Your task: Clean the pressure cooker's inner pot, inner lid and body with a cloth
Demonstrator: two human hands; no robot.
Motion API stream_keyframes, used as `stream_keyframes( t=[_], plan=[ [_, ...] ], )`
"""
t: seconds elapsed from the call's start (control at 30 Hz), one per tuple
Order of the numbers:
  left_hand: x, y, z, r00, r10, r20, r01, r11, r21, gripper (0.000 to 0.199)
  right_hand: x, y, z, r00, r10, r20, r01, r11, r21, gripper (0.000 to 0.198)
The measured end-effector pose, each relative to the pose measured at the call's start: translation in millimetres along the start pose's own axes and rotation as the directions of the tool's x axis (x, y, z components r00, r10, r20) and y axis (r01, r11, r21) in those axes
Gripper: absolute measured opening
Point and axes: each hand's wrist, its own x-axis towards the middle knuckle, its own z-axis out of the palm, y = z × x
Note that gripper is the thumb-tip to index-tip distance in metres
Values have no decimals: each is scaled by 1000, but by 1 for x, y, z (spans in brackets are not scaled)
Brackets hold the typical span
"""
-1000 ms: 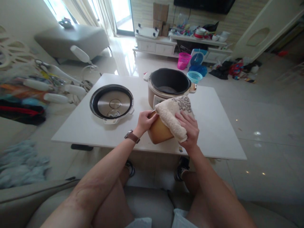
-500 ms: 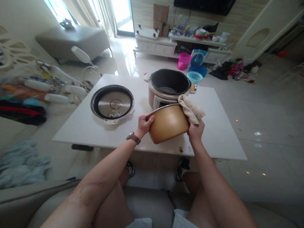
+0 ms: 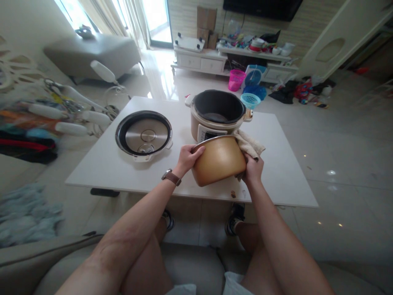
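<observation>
A golden-brown inner pot (image 3: 219, 159) hangs tilted above the front part of the white table, its opening facing away from me. My left hand (image 3: 188, 159) grips its left rim, thumb on the outer wall. On the pot's right side, my right hand (image 3: 254, 168) is closed on a beige cloth (image 3: 249, 144) that drapes over the rim; part of it also shows under the hand. Just behind the pot stands the electric pressure cooker body (image 3: 216, 112), uncovered, with a dark interior. The cooker lid (image 3: 144, 133) lies to the left, its metal underside up.
The white table (image 3: 285, 164) bears a small brown bit (image 3: 233, 194) near its front edge. Beyond it on the floor are a light blue basket (image 3: 250, 99) and a pink basket (image 3: 236, 79). A lamp with white shades (image 3: 102, 71) stands at left.
The cloth has slid lower on the pot's right side, and some now shows beneath my right hand. My left thumb reaches a little farther over the pot. The cooker and lid stay put.
</observation>
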Motion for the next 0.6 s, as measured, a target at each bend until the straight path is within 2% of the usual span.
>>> stream_keyframes(
  t=[0.1,0.17,0.2,0.23,0.3,0.33,0.37,0.4,0.43,0.5,0.6],
  plan=[
    [-1,2,1,1000,1,-3,-1,1000,17,58,-9,-14,1,996,-94,-9,93,993,-75,29],
    [-1,2,1,1000,7,-5,-6,1000,24,58,-18,-26,0,971,-234,42,237,959,-152,30],
    [0,2,1,1000,10,-6,-10,1000,26,58,-23,-33,-2,940,-326,104,340,922,-185,32],
    [0,1,1,1000,14,-6,-14,999,29,58,-28,-40,-3,889,-418,189,452,868,-205,33],
    [0,0,1,1000,25,-6,-25,999,30,59,-36,-55,-4,732,-547,407,653,734,-188,37],
    [1,0,1,1000,30,-4,-30,999,28,60,-40,-62,-5,654,-570,497,717,676,-169,38],
    [1,0,1,999,35,-2,-35,999,26,60,-42,-69,-4,600,-578,553,757,634,-159,38],
    [0,-1,0,999,36,-1,-36,999,26,61,-43,-73,-4,571,-578,582,777,609,-158,37],
    [0,-1,0,999,35,-1,-35,999,27,62,-44,-76,-3,564,-579,588,784,599,-163,37],
    [-1,-3,0,1000,22,-7,-22,999,28,63,-43,-76,-2,593,-581,558,767,619,-170,38],
    [-3,-7,0,1000,6,-30,-6,1000,14,62,-38,-63,-2,698,-562,443,683,709,-178,40]
  ],
)
